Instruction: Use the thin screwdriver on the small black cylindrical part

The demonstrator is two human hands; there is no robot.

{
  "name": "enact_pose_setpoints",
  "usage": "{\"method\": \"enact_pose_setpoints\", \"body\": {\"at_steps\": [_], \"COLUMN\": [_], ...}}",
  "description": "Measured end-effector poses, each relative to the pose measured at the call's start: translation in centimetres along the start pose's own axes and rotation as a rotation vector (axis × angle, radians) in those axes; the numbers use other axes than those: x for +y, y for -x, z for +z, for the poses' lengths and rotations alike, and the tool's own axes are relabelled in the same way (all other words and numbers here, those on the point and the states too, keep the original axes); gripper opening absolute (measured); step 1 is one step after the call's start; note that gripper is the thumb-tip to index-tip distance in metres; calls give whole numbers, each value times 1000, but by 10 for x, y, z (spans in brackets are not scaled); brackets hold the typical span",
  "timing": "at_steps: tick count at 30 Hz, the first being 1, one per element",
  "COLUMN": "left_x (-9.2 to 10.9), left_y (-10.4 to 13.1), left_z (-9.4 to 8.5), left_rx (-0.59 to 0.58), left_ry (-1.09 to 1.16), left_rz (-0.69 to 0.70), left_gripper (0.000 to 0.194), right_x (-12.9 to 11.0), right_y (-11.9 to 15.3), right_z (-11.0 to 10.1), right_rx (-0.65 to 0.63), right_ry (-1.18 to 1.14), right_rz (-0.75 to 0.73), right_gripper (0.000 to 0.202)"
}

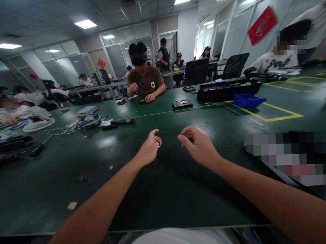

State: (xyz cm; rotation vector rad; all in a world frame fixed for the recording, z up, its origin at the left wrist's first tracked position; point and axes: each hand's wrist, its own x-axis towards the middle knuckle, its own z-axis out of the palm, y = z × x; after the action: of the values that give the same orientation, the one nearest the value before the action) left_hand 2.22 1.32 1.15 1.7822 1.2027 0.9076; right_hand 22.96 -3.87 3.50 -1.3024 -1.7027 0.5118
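My left hand (149, 149) hovers over the green table left of centre, its fingers loosely bent and apart. A dark and silver ring (157, 142) sits around one of its fingers, and nothing else shows in that hand. Facing it, my right hand (200, 147) pinches a small screwdriver (188, 135) with a reddish-brown handle. Its thin metal shaft points down and left, toward the gap between my hands. The tip seems to be free in the air, touching nothing. Part of the handle is hidden by my fingers.
A hard drive (182, 104) lies ahead on the green table (144, 194). Beyond it are a long black casing (229, 89) and a blue bin (247, 100). Cables (88, 121) and tools lie left. A person in brown (146, 81) works opposite. Paper scraps (72, 205) lie near my left arm.
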Motion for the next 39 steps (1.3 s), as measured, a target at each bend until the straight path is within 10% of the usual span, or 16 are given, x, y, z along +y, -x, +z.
{"method": "enact_pose_setpoints", "body": {"at_steps": [14, 39], "left_x": [-9, -10], "left_y": [16, 16], "left_z": [-8, -14], "left_rx": [-33, -29], "left_ry": [-279, -343], "left_rz": [130, 215], "left_gripper": [29, 35], "right_x": [-3, -8], "right_y": [6, 5], "right_z": [-3, -7], "right_rx": [-39, 17], "right_ry": [-59, 206], "right_rz": [-108, -127], "right_gripper": [30, 35]}}
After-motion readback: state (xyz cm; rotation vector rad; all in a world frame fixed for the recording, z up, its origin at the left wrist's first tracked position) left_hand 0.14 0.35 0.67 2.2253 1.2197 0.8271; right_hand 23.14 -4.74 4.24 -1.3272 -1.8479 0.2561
